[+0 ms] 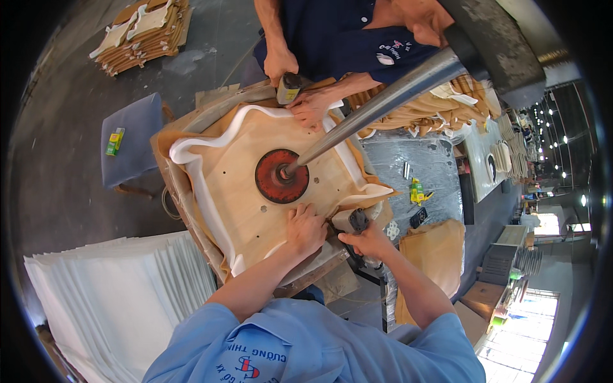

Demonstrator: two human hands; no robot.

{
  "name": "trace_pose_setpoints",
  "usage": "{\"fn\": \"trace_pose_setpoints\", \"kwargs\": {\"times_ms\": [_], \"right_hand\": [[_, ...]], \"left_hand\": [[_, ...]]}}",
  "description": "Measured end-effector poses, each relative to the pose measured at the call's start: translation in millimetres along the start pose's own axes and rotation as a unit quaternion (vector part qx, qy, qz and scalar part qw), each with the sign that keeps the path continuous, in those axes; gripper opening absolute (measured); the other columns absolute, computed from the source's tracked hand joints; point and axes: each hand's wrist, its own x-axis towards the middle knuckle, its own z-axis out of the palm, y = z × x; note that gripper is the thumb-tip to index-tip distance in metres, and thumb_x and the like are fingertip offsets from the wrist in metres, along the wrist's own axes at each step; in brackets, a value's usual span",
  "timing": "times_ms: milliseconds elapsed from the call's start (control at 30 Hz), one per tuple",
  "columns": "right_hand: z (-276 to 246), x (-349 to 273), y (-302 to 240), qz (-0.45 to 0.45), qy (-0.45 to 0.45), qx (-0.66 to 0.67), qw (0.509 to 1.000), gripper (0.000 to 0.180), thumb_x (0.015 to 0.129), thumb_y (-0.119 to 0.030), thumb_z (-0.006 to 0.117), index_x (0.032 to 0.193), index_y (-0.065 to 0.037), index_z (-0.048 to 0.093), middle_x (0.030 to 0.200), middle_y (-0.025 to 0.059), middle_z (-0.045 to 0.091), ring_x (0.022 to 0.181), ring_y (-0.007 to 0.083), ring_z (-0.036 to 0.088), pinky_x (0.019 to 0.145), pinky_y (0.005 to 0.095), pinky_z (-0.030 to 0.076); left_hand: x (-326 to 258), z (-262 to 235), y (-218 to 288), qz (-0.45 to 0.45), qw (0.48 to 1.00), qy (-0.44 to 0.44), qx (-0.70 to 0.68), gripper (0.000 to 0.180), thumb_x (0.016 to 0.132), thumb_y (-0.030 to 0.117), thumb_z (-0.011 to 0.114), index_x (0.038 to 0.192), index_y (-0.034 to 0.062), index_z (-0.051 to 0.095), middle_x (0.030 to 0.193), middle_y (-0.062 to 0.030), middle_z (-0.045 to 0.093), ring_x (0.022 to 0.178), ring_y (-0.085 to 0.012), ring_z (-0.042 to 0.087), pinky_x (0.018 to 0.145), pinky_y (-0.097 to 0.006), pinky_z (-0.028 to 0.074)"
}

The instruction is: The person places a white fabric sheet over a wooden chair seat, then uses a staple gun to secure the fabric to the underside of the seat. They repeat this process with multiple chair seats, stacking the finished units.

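Note:
A pale wooden seat panel [239,185] lies underside up on a padded stand, white foam [195,167] and a tan cover [174,137] showing round its edges. A red round press disc [265,175] on a slanted metal shaft [383,99] bears on its middle. At the near edge, my left hand [305,231] presses down with bent fingers, gripping the folded cover against the board; its fingertips rest on the wood. My right hand [369,241] is wrapped round the handle of a staple gun [350,221], its nose at the panel's near right corner.
Opposite, a co-worker's hand [280,64] holds another staple gun [289,88]; their other hand [311,108] presses the far edge. White sheets [121,274] are stacked left, beside a blue stool [133,143]. To the right, a plastic-wrapped table [408,153] bears tan covers [434,255] and small boxes.

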Motion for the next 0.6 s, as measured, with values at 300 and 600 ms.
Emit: {"fn": "trace_pose_setpoints", "kwargs": {"times_ms": [300,600], "right_hand": [[9,4,8,-0.030,0.040,-0.031,0.998,0.036,0.087,-0.033,0.086,0.098,-0.001,0.073,0.067,0.0053,0.068,0.053,0.0133,0.062,0.052,0.0338,0.049],[19,-5,9,-0.033,0.035,-0.031,0.998,0.038,0.086,-0.036,0.086,0.092,0.000,0.074,0.066,0.0059,0.068,0.054,0.0148,0.064,0.052,0.0330,0.049]], "left_hand": [[-13,-1,-6,0.027,0.999,0.018,0.005,0.013,0.085,0.025,0.074,0.084,0.0123,0.074,0.098,-0.0089,0.059,0.104,-0.0314,0.054,0.089,-0.047,0.039],[-11,-2,-8,0.016,1.000,0.001,0.008,0.012,0.086,0.024,0.073,0.087,0.0123,0.075,0.101,-0.0093,0.059,0.108,-0.0300,0.052,0.090,-0.046,0.038]]}}
